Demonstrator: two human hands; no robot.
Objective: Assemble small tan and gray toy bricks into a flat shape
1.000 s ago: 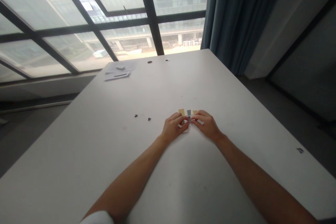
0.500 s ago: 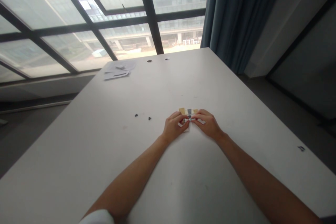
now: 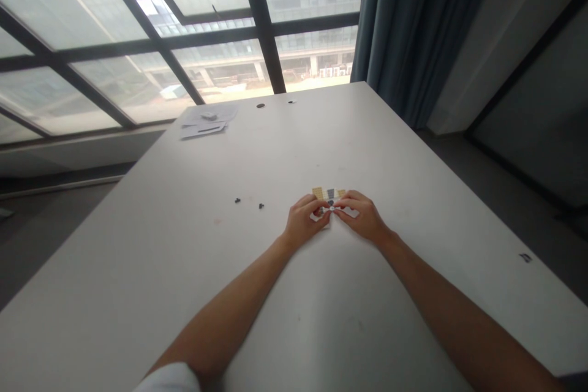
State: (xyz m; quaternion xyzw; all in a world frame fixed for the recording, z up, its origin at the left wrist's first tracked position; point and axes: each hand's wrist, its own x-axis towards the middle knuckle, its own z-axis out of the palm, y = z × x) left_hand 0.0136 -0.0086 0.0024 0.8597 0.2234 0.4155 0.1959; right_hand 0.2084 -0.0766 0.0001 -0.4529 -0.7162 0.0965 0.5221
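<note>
Your own fingers hide most of what matters here. Your left hand (image 3: 305,222) and right hand (image 3: 363,215) meet with their fingertips nearly together, each with thumb and forefinger pinched on a small pale piece (image 3: 331,209) between them. That piece is tiny and soft in the view, so its shape is hard to make out; it seems to show a rounded, whitish face, with a dark spot just beyond it.

Beneath and behind your hands lies a patterned item (image 3: 318,193) in yellow, grey and white. Your knuckles cover much of it, and you cannot tell from here whether it is one sheet or several parts. Your forearms run off the bottom of the view, and a white sleeve (image 3: 169,378) on your left arm is cut off at the edge.

Compared with a second ago, your hands have kept their place and their pinch, but the spot between your fingertips, which looked dark then, now looks whitish. The two small dark pieces (image 3: 261,206) left of your left hand lie where they did on the white table (image 3: 184,245), well apart from your fingers.
</note>
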